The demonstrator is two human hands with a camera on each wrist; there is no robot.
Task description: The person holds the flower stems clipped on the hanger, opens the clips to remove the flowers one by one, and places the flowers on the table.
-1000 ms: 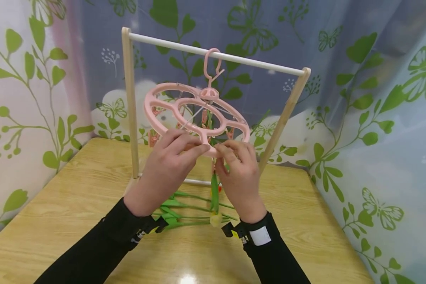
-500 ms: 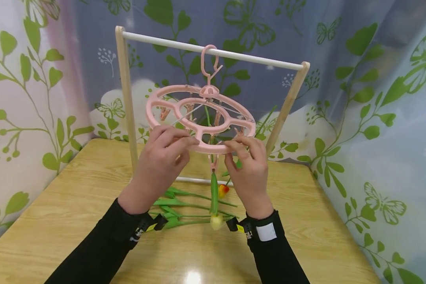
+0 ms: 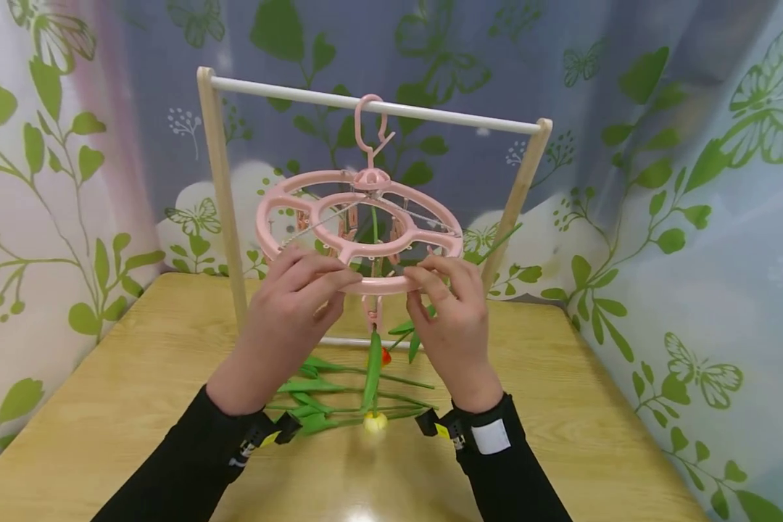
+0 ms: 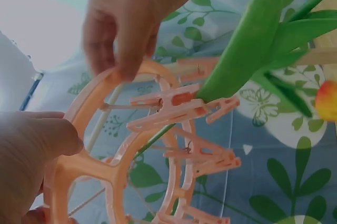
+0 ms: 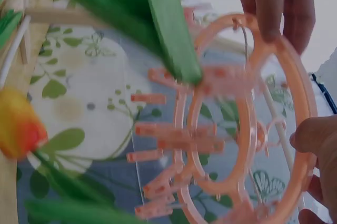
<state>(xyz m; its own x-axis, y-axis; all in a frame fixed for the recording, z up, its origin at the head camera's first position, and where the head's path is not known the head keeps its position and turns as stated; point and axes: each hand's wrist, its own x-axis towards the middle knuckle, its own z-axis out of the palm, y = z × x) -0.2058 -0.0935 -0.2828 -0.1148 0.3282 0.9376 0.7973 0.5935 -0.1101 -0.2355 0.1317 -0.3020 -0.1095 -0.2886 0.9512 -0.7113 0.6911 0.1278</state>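
A pink round clip hanger (image 3: pixel 372 248) hangs by its hook from a white rod (image 3: pixel 300 94), its ring tilted. My left hand (image 3: pixel 293 308) pinches the ring's front rim on the left. My right hand (image 3: pixel 453 312) grips the same rim to the right, leaving a short stretch bare between them. From a pink clothespin (image 4: pixel 168 105) under that stretch, a yellow tulip (image 3: pixel 375 423) hangs head down, its long green leaf (image 3: pixel 370 373) beside the stem. A red-and-yellow tulip (image 5: pixel 21 124) hangs farther back, partly hidden in the head view. Several other clothespins (image 5: pixel 187 142) dangle from the ring.
Several green-leaved stems (image 3: pixel 320 402) lie on the wooden table (image 3: pixel 548 435) beneath the hanger. Wooden posts (image 3: pixel 218 181) hold the rod at both sides, with a lower white bar near the tabletop. Patterned curtains (image 3: pixel 711 290) surround the table.
My hands have spread apart along the rim, and the ring has turned slightly and become more level. The yellow tulip has swung a little with it. The head view has also shifted.
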